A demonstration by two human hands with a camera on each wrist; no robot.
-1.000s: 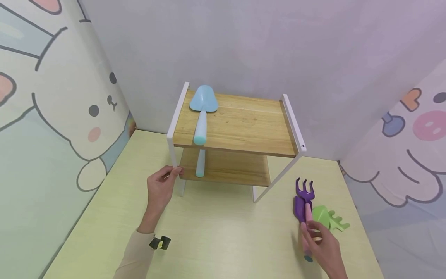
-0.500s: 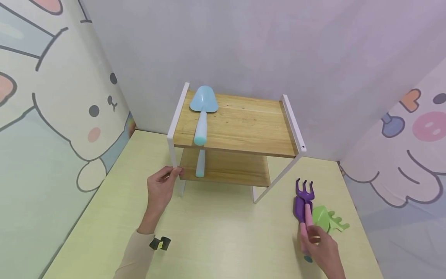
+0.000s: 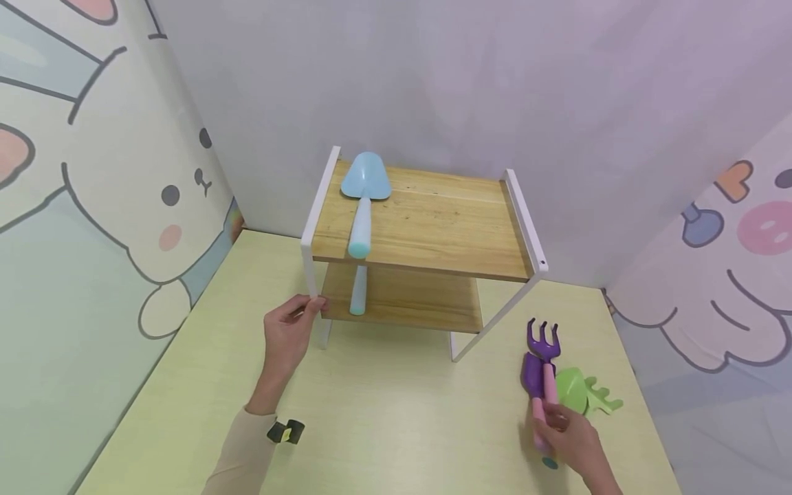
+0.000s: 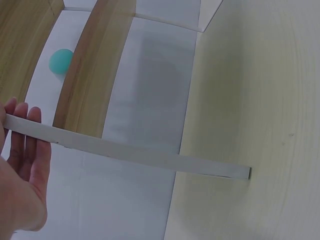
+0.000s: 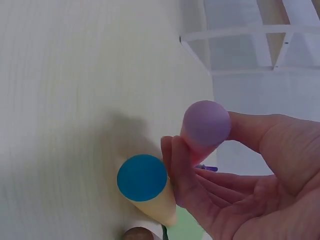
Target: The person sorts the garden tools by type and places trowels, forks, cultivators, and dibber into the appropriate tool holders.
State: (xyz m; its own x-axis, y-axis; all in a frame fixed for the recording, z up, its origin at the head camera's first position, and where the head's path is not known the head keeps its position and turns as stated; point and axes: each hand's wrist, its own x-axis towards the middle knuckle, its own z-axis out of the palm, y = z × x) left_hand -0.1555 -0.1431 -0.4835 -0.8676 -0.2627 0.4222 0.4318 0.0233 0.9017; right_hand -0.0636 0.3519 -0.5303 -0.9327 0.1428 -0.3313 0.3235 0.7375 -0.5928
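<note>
My left hand (image 3: 291,333) holds the left white upright of a two-tier wooden shelf rack (image 3: 433,220), beside the lower board. Fingers and thumb are around that white bar (image 4: 125,150) in the left wrist view. At the right, my right hand (image 3: 572,436) pinches a pink handle (image 5: 207,125) with a lilac end. A purple three-tined hand fork (image 3: 544,344) and a purple hand trowel (image 3: 532,375), both pink-handled, lie ahead of the fingers; I cannot tell which one is pinched. A teal-ended handle (image 5: 142,177) lies beside the fingertips.
A light blue trowel (image 3: 366,182) lies on the upper shelf at left. Another blue handle (image 3: 358,292) shows on the lower shelf. A green trowel (image 3: 572,388) and green rake (image 3: 601,397) lie right of the purple tools. Cartoon-printed sheets stand around the table (image 3: 396,426).
The right hand's fingers have drawn down and closer around the pink handle. The left hand stays on the upright. The whole head view has shifted slightly.
</note>
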